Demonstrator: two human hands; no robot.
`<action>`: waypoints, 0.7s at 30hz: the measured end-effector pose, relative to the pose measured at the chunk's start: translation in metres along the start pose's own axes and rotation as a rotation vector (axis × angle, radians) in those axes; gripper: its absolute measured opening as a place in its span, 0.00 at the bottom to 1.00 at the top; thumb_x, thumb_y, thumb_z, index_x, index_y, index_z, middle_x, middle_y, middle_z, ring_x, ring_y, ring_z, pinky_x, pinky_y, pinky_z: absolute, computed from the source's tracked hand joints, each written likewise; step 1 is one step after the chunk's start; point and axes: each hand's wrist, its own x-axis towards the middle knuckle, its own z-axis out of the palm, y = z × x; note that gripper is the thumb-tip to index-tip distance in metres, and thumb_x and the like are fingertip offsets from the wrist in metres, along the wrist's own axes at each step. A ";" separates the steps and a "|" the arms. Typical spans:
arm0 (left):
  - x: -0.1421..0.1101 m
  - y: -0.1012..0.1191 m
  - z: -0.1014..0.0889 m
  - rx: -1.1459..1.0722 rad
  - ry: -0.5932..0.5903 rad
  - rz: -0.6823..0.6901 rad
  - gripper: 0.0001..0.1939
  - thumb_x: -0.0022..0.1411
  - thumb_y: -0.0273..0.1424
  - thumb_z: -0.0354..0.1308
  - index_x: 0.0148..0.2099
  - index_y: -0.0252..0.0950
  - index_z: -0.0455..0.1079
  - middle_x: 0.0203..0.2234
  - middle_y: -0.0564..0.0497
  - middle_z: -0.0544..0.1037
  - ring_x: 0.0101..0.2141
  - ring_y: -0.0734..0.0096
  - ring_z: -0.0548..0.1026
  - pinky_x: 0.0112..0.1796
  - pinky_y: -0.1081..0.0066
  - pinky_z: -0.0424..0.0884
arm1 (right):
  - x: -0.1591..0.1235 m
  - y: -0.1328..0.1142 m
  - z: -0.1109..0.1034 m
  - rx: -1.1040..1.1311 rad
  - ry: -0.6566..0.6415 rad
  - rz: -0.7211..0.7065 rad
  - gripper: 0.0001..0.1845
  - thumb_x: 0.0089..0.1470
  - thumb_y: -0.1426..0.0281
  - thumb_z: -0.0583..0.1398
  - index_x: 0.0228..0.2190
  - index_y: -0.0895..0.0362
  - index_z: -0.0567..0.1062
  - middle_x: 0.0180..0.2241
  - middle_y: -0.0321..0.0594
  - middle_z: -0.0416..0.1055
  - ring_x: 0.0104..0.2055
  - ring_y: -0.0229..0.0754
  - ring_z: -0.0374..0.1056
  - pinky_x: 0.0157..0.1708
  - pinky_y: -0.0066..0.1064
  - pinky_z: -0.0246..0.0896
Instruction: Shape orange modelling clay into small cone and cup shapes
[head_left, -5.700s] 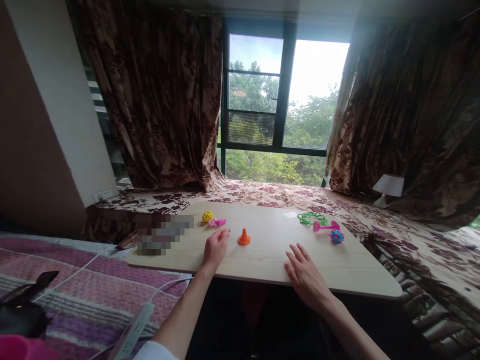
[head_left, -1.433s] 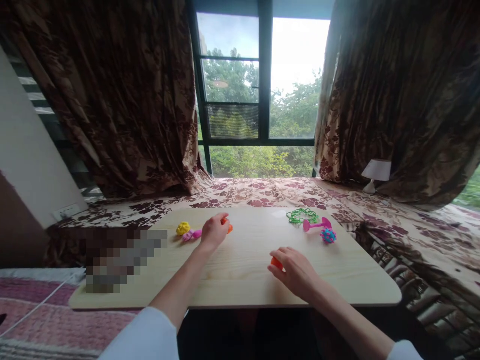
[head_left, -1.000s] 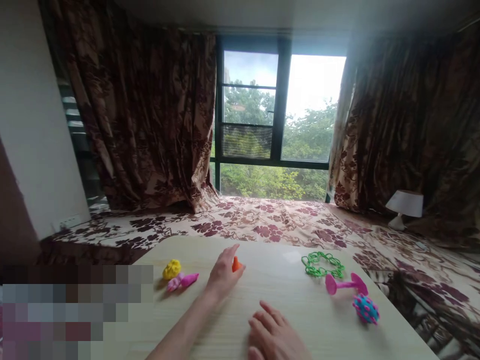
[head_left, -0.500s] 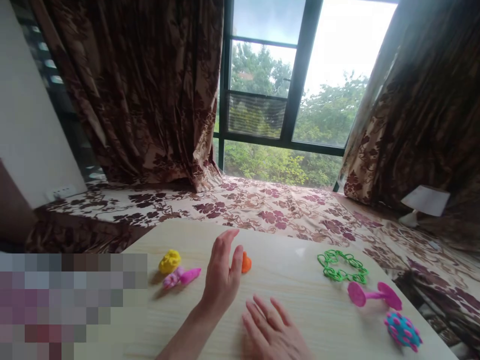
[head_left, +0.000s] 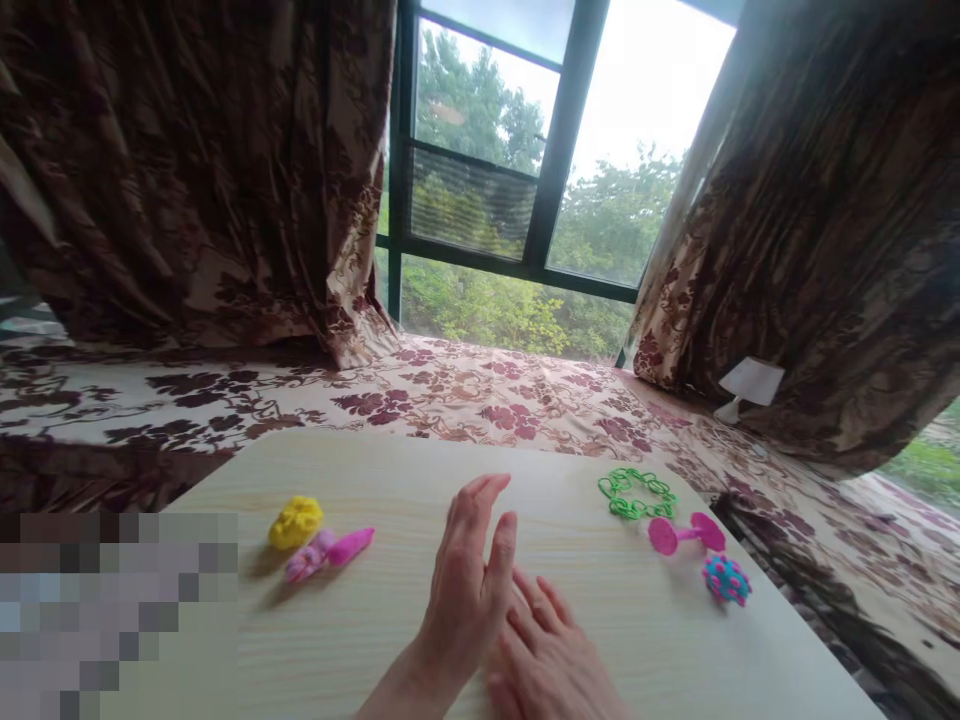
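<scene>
My left hand [head_left: 472, 580] is raised over the middle of the table, fingers stretched upward and thumb held apart. Just right of it and nearer to me, my right hand [head_left: 547, 640] lies low with its fingers extended. The hands overlap slightly in view; I cannot tell whether they touch. Neither shows anything held. The orange lump of modelling clay cannot be seen now. Left of my hands lie a yellow clay lump [head_left: 295, 523], a mottled pink-and-white twist [head_left: 306, 560] and a bright pink tapered piece [head_left: 351, 546].
At the table's [head_left: 360, 610] right side are a green chain ring [head_left: 637, 495], a pink dumbbell shape [head_left: 686, 535] and a blue ball with pink knobs [head_left: 727, 580]. Beyond stand a patterned cloth ledge [head_left: 510, 400] and a small white lamp [head_left: 752, 382]. The lower left corner is pixelated.
The view has shifted to the right. My left hand has come closer to my right hand. The orange lump beside my left hand has dropped out of sight.
</scene>
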 end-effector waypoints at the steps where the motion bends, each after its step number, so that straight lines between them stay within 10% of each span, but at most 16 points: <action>1: -0.001 0.000 0.001 -0.007 -0.002 -0.001 0.19 0.59 0.30 0.46 0.53 0.43 0.59 0.50 0.48 0.64 0.52 0.63 0.61 0.51 0.61 0.59 | 0.009 0.001 -0.008 -0.015 0.032 0.069 0.28 0.56 0.62 0.49 0.57 0.53 0.52 0.59 0.38 0.44 0.60 0.50 0.39 0.56 0.46 0.42; 5: 0.004 -0.001 0.006 0.007 0.041 -0.025 0.17 0.59 0.30 0.47 0.51 0.41 0.62 0.49 0.47 0.65 0.51 0.64 0.62 0.51 0.63 0.59 | -0.010 0.032 -0.025 -0.011 0.048 0.251 0.26 0.53 0.60 0.51 0.53 0.51 0.60 0.58 0.44 0.48 0.59 0.56 0.42 0.54 0.54 0.39; 9: 0.036 0.007 0.015 -0.026 0.091 -0.107 0.15 0.59 0.32 0.47 0.47 0.39 0.66 0.45 0.48 0.69 0.47 0.66 0.66 0.48 0.64 0.61 | -0.038 0.067 -0.026 0.378 0.011 0.280 0.23 0.45 0.58 0.59 0.45 0.47 0.70 0.42 0.46 0.70 0.43 0.55 0.66 0.41 0.45 0.62; 14: 0.061 0.024 0.025 -0.197 -0.223 -0.253 0.17 0.58 0.38 0.47 0.44 0.37 0.70 0.32 0.49 0.76 0.35 0.66 0.72 0.39 0.65 0.67 | -0.002 0.065 -0.054 0.878 0.209 0.275 0.21 0.51 0.59 0.56 0.45 0.55 0.67 0.37 0.43 0.71 0.35 0.42 0.68 0.34 0.31 0.65; 21: 0.017 0.023 0.017 -0.307 -0.474 -0.264 0.15 0.55 0.37 0.52 0.45 0.43 0.70 0.37 0.49 0.75 0.38 0.65 0.72 0.40 0.67 0.68 | 0.016 0.057 -0.060 1.369 0.321 0.179 0.16 0.48 0.61 0.59 0.38 0.56 0.72 0.33 0.41 0.72 0.38 0.43 0.67 0.38 0.33 0.62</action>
